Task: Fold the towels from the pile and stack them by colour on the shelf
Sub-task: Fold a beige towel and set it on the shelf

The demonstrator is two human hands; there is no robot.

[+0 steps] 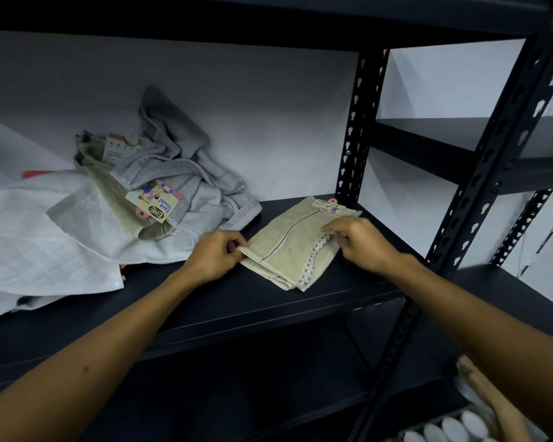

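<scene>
A beige towel (pixel 288 247), folded, lies flat on the dark shelf board (pixel 224 301) toward its right end, a paper tag at its far edge. My left hand (pixel 213 256) pinches the towel's near-left corner. My right hand (pixel 361 242) pinches the right edge, where a checked border shows. To the left sits the unfolded pile: a grey towel (pixel 186 167) with a "Face Towel" tag, another beige towel (pixel 109 183) under it, and a white quilted towel (pixel 45 237) spreading toward the front left.
A black perforated upright (pixel 361 122) stands just behind the folded towel at the shelf's right end. A second upright (pixel 492 161) rises in front on the right. More dark shelves (pixel 479 145) lie to the right. White rounded objects (pixel 454 425) sit at the bottom right.
</scene>
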